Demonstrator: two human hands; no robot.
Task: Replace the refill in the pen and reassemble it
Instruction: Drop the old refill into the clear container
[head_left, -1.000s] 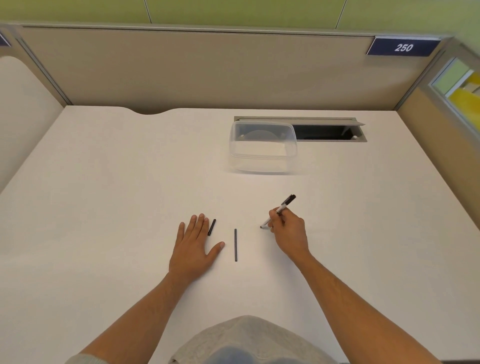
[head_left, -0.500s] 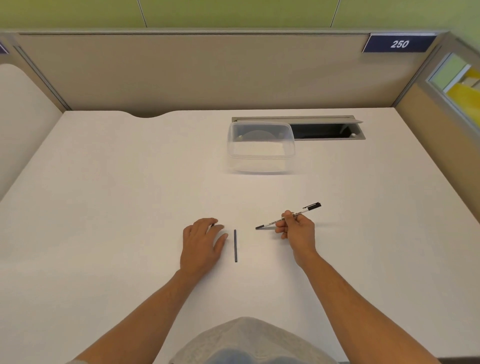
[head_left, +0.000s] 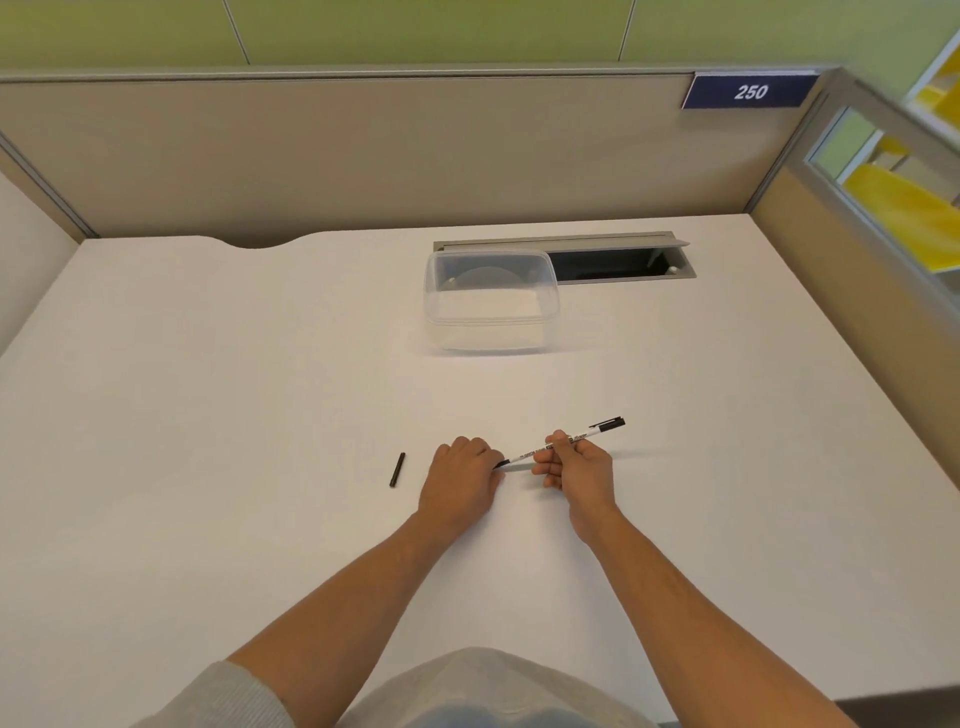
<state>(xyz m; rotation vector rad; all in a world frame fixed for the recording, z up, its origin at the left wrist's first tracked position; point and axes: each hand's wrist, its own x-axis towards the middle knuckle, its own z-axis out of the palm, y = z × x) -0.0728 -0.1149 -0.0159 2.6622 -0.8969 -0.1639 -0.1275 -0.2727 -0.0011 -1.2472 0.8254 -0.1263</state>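
Note:
My right hand (head_left: 576, 465) holds a white pen (head_left: 535, 451) by the middle of its barrel, just above the table. The black clip end (head_left: 609, 425) points up and to the right. My left hand (head_left: 460, 480) is curled, and its fingertips close on the pen's dark front end (head_left: 501, 463). A short black pen part (head_left: 397, 469) lies on the white table (head_left: 260, 389) to the left of my left hand. The thin dark refill is not visible; my left hand covers the spot where it lay.
A clear plastic container (head_left: 491, 299) stands farther back at the centre. Behind it is an open cable slot (head_left: 618, 262) in the table. Beige partition walls (head_left: 363, 156) close off the back and right sides.
My left hand has moved right, away from the short black part, and closed on the pen's front end. It now covers the refill. My right hand has brought the pen to the left hand.

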